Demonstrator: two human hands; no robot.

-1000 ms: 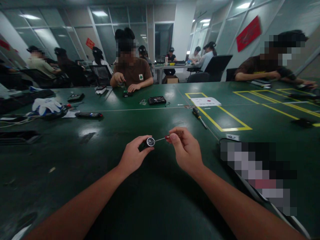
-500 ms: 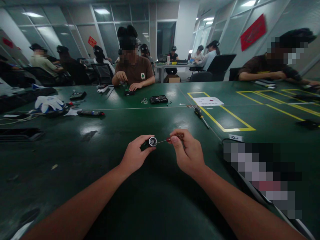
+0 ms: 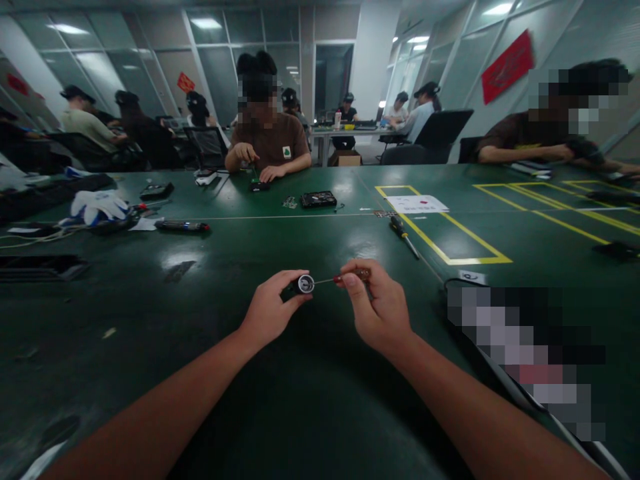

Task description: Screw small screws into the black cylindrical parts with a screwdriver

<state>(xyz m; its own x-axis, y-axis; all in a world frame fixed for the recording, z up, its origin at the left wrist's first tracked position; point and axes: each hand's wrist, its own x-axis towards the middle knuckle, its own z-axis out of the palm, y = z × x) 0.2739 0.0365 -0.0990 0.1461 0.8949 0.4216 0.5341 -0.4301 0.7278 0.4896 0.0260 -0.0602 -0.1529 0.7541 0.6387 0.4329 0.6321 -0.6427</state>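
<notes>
My left hand point(image 3: 273, 303) grips a small black cylinder with a silver-rimmed round end point(image 3: 305, 285), its open face turned toward me. Fingers wrap it from above and the thumb from below. In my right hand point(image 3: 377, 300) is a screwdriver point(image 3: 354, 275) with a reddish, see-through handle. Its thin shaft points left, and the tip reaches the rim of the cylinder; whether it is inside or just at the edge I cannot tell. Both hands are held above the green table point(image 3: 310, 400).
A black-and-yellow screwdriver point(image 3: 404, 235) lies ahead to the right, beside a yellow-taped rectangle and a white sheet point(image 3: 417, 203). A black pen-like tool point(image 3: 183, 227) and white gloves point(image 3: 99, 208) are at left. Across the table a person point(image 3: 270, 143) works near a black device point(image 3: 319, 199).
Hardly anything differs. Both hands keep their hold in nearly the same place, and the screwdriver's shaft lies slightly flatter against the cylinder's rim.
</notes>
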